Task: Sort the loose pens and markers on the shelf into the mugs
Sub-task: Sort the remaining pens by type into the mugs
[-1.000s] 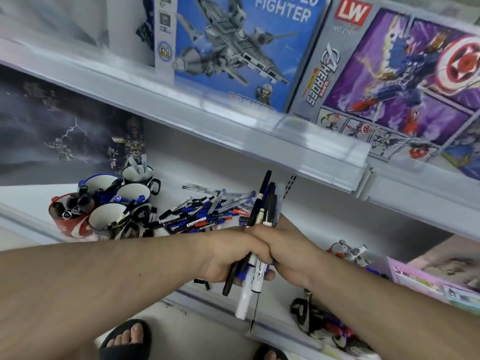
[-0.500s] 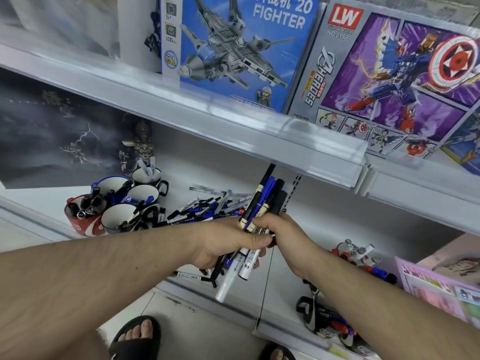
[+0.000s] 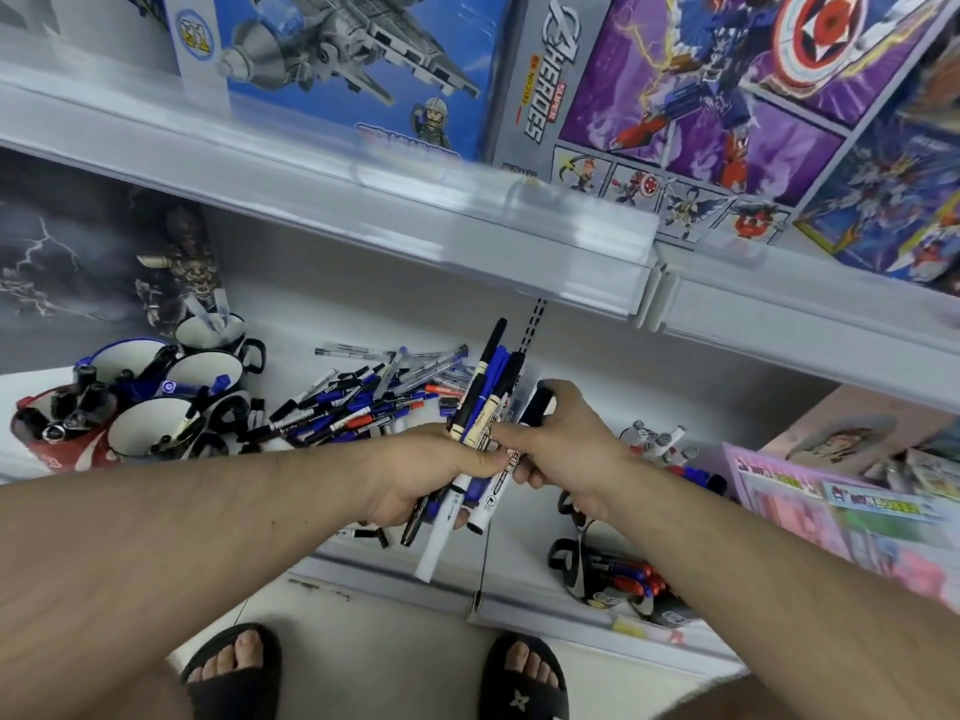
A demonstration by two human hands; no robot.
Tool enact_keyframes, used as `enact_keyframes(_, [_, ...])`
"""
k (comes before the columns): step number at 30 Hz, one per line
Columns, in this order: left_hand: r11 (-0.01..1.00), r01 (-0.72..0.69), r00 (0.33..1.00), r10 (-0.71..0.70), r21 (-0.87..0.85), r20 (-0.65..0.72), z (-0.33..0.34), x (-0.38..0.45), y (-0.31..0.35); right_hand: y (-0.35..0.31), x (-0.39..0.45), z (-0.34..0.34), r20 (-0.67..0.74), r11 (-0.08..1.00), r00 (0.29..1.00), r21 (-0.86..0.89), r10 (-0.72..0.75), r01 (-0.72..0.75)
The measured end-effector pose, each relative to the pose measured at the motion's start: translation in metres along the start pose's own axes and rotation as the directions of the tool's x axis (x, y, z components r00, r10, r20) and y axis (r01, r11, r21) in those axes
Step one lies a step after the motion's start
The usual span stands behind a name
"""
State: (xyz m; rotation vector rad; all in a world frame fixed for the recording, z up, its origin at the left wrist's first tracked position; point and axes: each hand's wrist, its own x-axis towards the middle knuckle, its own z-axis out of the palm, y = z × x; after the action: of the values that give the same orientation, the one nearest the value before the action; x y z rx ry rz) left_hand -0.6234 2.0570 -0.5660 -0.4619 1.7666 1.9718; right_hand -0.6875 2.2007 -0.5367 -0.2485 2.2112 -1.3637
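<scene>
Marker print too blurred to read. Left hand [image 3: 426,475], frame centre, fingers curled round a marker bundle [image 3: 480,423]; right hand [image 3: 566,444] pinches a black marker [image 3: 535,405] beside it. Loose pens [image 3: 363,402] lie between hands and mugs [image 3: 156,402], centre-left. Box [image 3: 675,96] above reads "SUPER HEROES".

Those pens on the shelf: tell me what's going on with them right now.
A person is sorting them. The left hand grips a bundle of markers upright over the shelf edge, while the right hand pinches one black marker beside the bundle. A loose pile of pens lies on the shelf behind the hands. To its left stands a cluster of mugs, several already holding pens.
</scene>
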Motion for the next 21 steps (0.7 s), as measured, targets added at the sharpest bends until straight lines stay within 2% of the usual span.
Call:
enact_keyframes(4, [0.998,0.034,0.999,-0.034,0.046,0.003,0.013,0.019,0.004,0.009,0.002,-0.04,-0.29,0.998,0.955,-0.02,-0.059,0.056])
enact_keyframes(8, [0.988,0.065,0.997,-0.071,0.142,0.043,0.026,0.035,-0.004,0.023,-0.006,-0.106,-0.589,0.984,0.806,0.109,-0.048,0.138])
enact_keyframes(10, [0.98,0.07,0.994,-0.083,0.186,0.064,0.034,0.041,-0.007,0.036,-0.015,-0.137,-0.684,0.969,0.729,0.182,0.004,0.166])
enact_keyframes(13, [0.971,0.072,0.993,-0.091,0.228,0.077,0.045,0.049,-0.009,0.057,-0.031,-0.17,-0.751,0.946,0.654,0.272,0.092,0.179])
enact_keyframes(17, [0.968,0.063,0.993,-0.085,0.243,0.079,0.059,0.06,-0.006,0.08,-0.042,-0.19,-0.759,0.908,0.619,0.383,0.203,0.171])
enact_keyframes(21, [0.975,0.032,0.996,-0.05,0.22,0.074,0.073,0.069,0.0,0.098,-0.03,-0.186,-0.779,0.966,0.609,0.245,0.148,0.079])
